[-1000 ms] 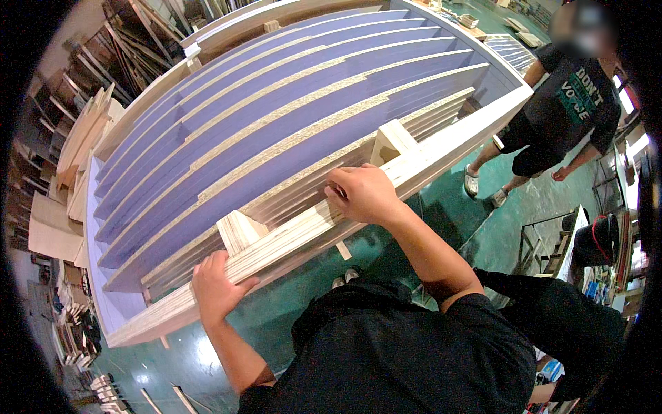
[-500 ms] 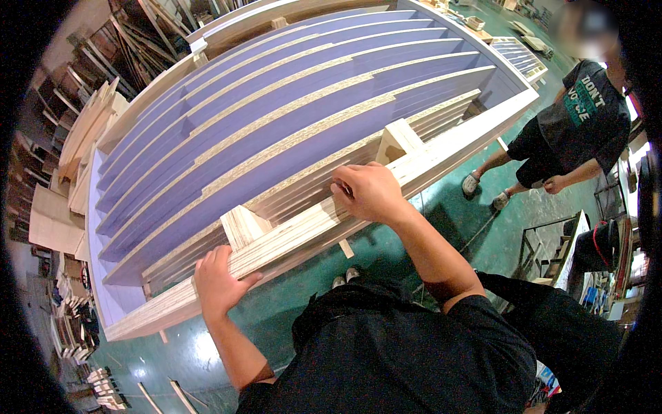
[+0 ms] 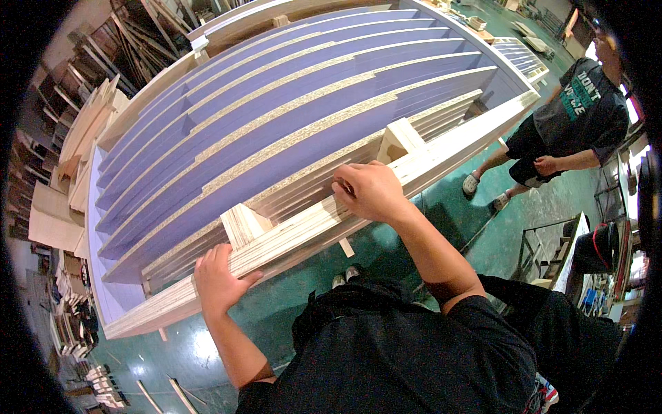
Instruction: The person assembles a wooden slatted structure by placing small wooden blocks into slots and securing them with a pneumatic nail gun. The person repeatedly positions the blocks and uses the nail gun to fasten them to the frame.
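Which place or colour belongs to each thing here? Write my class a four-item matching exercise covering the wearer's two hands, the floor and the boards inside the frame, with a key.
Column 1
1. left hand
2. right hand
3. floor
4. inner boards

Column 2
A. purple sides, pale edges
B. on the near rail, between two wooden blocks
C. green
D. on the same rail, nearer its left end

Pairs: 1-D, 2-B, 3-C, 4-A

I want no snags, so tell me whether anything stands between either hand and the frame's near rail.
Nothing visible does: the left hand and right hand both rest on the near rail, though their undersides are hidden. A wooden block sits at its inner side, not in between.
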### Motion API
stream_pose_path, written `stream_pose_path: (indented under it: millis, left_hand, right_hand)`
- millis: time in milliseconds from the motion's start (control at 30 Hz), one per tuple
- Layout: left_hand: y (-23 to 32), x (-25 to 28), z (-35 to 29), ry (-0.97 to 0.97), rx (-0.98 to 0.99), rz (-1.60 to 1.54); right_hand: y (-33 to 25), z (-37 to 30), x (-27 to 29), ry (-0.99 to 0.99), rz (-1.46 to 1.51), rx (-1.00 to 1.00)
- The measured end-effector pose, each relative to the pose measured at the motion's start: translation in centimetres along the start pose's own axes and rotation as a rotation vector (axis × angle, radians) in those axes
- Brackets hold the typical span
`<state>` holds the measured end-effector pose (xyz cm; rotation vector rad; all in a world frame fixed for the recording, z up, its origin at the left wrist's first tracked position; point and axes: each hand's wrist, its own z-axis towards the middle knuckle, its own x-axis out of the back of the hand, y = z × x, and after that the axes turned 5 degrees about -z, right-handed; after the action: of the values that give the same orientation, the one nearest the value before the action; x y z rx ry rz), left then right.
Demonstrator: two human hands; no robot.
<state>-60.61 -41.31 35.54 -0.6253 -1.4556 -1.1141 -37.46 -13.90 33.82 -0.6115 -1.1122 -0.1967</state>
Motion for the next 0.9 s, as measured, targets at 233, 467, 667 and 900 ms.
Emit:
stream_pose_path:
  millis: [233,467,667,900]
  left_hand:
    - [0.2,-0.2,0.4,-0.006,-0.009,-0.006]
    - [-0.8,0.6,-0.5,-0.05,-0.012,0.011]
    - [-2.6,-1.9,1.1,-0.041,-0.139,-0.037]
    - [-4.7,0.2,2.2,-0.016,-0.285,-0.079]
  right_hand:
    - [1.0,0.1,-0.4,0.047,-0.075,0.043]
    - [0.4,0.1,-1.8,-0.003,-0.106,0.008]
    - [-1.6,-1.3,0.7,-0.006,-0.017,-0.09]
    - [-1.9,-2.6,-2.1,-0.151,-0.052,-0.231]
